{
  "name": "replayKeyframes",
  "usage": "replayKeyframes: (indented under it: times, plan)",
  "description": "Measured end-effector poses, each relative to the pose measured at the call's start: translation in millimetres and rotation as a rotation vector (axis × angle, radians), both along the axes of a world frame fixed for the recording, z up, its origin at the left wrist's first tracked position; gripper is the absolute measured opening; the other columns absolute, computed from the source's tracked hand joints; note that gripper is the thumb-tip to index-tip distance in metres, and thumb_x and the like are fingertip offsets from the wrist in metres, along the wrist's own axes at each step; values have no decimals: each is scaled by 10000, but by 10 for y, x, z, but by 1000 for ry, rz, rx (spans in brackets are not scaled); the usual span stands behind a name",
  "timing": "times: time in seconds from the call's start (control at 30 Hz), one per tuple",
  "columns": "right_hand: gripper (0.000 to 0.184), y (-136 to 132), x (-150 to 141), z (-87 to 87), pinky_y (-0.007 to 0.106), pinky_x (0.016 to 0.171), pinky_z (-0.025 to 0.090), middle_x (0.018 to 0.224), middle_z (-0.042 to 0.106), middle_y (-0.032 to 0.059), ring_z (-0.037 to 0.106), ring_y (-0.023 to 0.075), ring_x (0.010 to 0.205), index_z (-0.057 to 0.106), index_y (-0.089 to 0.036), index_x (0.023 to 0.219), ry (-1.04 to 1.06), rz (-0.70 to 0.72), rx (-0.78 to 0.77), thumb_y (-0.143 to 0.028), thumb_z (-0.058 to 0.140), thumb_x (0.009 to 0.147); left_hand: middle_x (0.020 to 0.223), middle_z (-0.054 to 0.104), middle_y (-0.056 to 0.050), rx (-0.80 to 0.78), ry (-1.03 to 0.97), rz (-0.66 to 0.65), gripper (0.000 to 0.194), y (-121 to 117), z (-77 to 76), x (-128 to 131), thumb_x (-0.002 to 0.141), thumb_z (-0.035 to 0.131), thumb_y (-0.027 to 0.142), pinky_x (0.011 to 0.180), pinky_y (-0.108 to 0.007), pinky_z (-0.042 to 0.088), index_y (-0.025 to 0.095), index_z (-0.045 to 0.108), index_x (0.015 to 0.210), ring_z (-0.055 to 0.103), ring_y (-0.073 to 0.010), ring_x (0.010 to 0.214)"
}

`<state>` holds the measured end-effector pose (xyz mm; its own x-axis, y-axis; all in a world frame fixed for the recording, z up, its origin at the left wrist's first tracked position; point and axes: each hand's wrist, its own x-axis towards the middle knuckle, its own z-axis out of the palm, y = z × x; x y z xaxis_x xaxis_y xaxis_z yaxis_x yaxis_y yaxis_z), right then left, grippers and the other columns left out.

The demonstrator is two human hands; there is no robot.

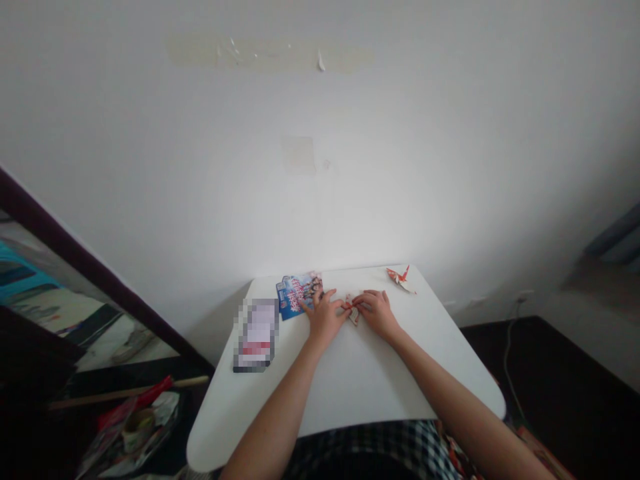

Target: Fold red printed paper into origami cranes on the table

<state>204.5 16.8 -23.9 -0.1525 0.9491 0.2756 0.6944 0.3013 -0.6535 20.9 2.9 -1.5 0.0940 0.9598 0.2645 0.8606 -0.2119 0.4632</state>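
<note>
Between my two hands, at the middle of the white table, is a small piece of folded printed paper (355,316). My left hand (325,315) pinches its left side with thumb and index finger, the other fingers raised and spread near the flyers. With closed fingertips my right hand (376,311) grips the paper's upper right part. The fingers hide much of it, so its exact folded shape is unclear. A red and white folded paper bird (400,279) lies at the far right of the table. Blue printed flyers (293,300) lie just left of my left hand.
On the table's (370,380) left side lies a blurred-out phone-like object (257,335). The table's far edge stands against a white wall (400,167). A bag of rubbish (137,427) is on the floor at left; a cable (507,353) hangs at right.
</note>
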Motion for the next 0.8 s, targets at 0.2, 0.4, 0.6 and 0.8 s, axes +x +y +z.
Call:
replayKeyframes:
  times: [0.2, 0.4, 0.6, 0.8]
  plan:
    - [177, 30, 31, -23, 638, 1188, 150, 1137, 757, 29, 530, 293, 1303, 771, -307, 951, 18, 5, 15, -253, 628, 862, 1458, 603, 4, -16, -18, -1, 61, -3, 23, -7, 840, 752, 384, 1121, -843, 2, 358, 798, 871, 323, -370, 1472]
    - [162, 41, 42, -43, 636, 1172, 188, 1102, 771, 25, 545, 309, 1285, 780, -307, 914, 3, 3, 45, -254, 647, 837, 1457, 605, -14, -32, -28, -6, 90, -8, 34, -23, 832, 761, 380, 1131, -825, 8, 351, 809, 902, 324, -370, 1460]
    - [160, 43, 29, -31, 560, 1136, 285, 1065, 777, 19, 562, 294, 1252, 783, -309, 882, -44, -26, 78, -246, 643, 835, 1482, 586, -5, -37, -8, -25, 97, 4, 37, -38, 836, 756, 399, 1115, -838, 28, 358, 808, 908, 307, -381, 1470]
    - [156, 59, 30, -12, 500, 1115, 312, 1063, 778, 18, 570, 282, 1228, 784, -301, 897, -54, -12, 88, -258, 640, 856, 1469, 596, -5, -53, -2, -20, 103, -9, 48, -34, 846, 737, 417, 1134, -826, 24, 361, 803, 903, 316, -372, 1474]
